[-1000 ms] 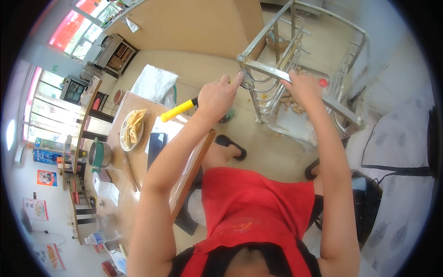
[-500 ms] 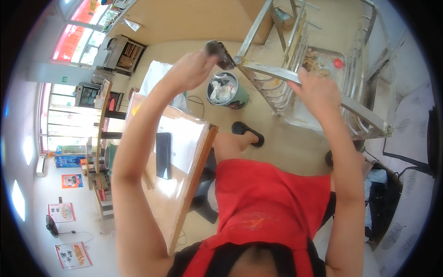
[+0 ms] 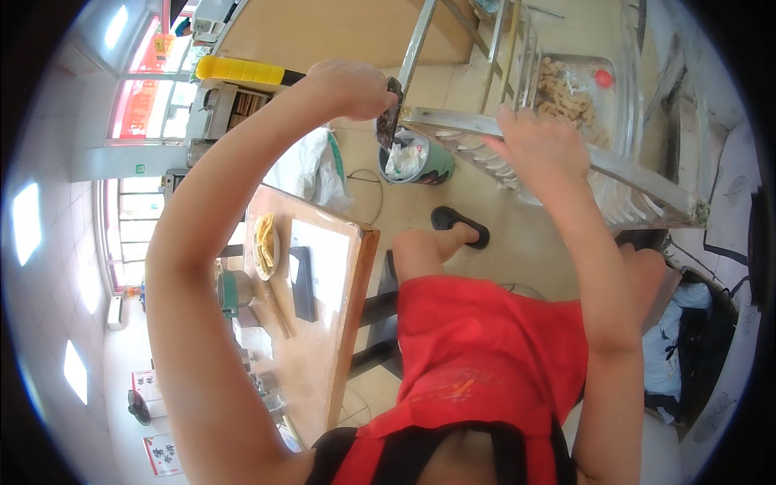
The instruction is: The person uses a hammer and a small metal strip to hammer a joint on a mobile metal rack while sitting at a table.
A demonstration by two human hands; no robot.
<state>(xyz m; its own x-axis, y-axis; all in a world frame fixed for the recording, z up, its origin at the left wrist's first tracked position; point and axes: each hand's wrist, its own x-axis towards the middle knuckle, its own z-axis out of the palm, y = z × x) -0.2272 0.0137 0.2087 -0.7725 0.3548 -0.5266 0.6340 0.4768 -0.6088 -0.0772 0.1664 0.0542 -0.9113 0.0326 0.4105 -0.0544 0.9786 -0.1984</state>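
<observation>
My left hand (image 3: 352, 87) is closed round a hammer (image 3: 250, 71). Its yellow grip and black neck stick out to the left, and its dark, worn metal head hangs by the near left corner of a metal rack (image 3: 453, 120). Whether the head touches the corner, I cannot tell. My right hand (image 3: 550, 149) is wrapped over the rack's near bar, thumb along the top. Inside the rack, beyond that hand, a metal tray (image 3: 610, 81) holds many pale tan pieces and a round red object (image 3: 603, 78).
A bin (image 3: 428, 166) with a white liner stands below the rack corner. On the left, a wooden table (image 3: 368, 250) bears a dark phone-shaped slab (image 3: 301, 283), papers and a plate of food (image 3: 267, 246). A dark bag (image 3: 699, 347) lies at the right.
My left hand has swung the hammer so that its yellow handle now shows and its head points downward. The right hand keeps its hold on the bar. The whole view has shifted.
</observation>
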